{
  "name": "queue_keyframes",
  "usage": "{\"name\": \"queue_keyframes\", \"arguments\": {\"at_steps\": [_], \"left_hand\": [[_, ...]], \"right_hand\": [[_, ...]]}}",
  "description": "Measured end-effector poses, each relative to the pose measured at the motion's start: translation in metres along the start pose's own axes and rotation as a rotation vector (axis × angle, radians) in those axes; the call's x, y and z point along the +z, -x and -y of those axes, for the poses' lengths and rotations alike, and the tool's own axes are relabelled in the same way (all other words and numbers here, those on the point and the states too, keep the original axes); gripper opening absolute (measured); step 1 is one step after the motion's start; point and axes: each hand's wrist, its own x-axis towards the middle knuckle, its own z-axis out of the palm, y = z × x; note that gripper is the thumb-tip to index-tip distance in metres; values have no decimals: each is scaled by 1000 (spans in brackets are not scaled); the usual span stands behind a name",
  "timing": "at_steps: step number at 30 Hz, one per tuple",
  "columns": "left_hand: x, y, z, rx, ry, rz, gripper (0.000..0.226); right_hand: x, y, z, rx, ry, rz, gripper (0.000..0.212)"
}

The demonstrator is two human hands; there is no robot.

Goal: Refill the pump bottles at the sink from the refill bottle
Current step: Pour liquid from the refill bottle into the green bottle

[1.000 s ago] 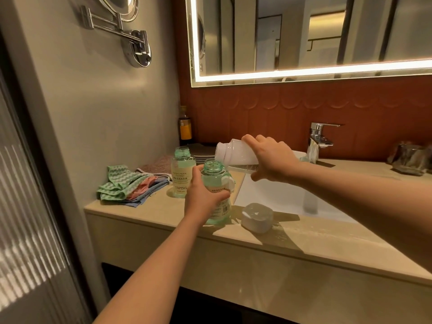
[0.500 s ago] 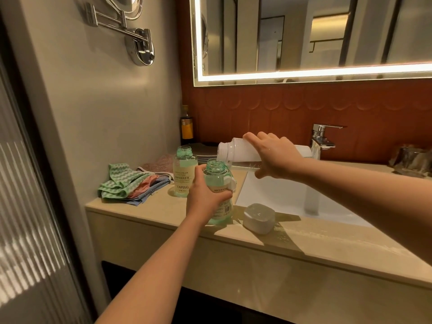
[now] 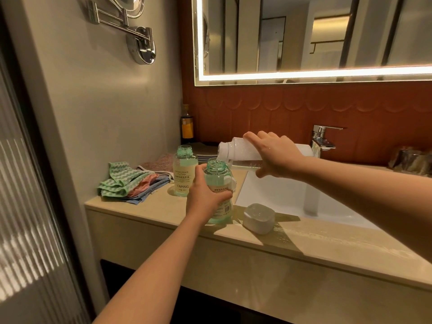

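Note:
My left hand [image 3: 205,195] grips a green, open-necked pump bottle [image 3: 218,181] that stands on the counter beside the sink. My right hand [image 3: 275,155] holds the white refill bottle [image 3: 236,152] tipped almost flat, its mouth just above the green bottle's neck. Clear liquid lies along the refill bottle's lower side. A second green bottle [image 3: 183,169], labelled YAPING and also without its pump, stands behind and to the left. A white cap [image 3: 258,218] lies on the counter edge to the right of the held bottle.
Folded cloths [image 3: 131,183] in green, pink and blue lie at the counter's left end. A dark bottle [image 3: 187,123] and stacked plates [image 3: 207,150] sit in the back corner. The white basin [image 3: 280,195] and chrome tap [image 3: 323,139] are to the right. A glass tray [image 3: 411,160] stands far right.
The refill bottle has tipped a little further and its mouth has come down closer over the green bottle's neck. My left hand keeps its grip.

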Motion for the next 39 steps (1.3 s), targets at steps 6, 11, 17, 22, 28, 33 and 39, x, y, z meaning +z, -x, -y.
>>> {"name": "queue_keyframes", "arguments": {"at_steps": [6,11,17,22,28,33,39], "left_hand": [[0,0,1,-1,0,-6,84],[0,0,0,2,1,-4,83],[0,1,0,8,10,2,82],[0,1,0,6,6,-1,82],[0,2,0,5,11,-3,81],[-1,2,-1,7,6,-4,82],[-1,3,-1,6,3,-8,82]], "right_hand": [[-2,0,0,-10,13,-6,87],[-2,0,-1,-15,33,-9,88],[-5,1,0,-29,49,-6,88],[-8,1,0,-38,59,-2,88],[-9,1,0,-43,71,-4,88],[-9,1,1,-44,83,-6,88],[-9,-1,0,-50,95,-9,87]]}}
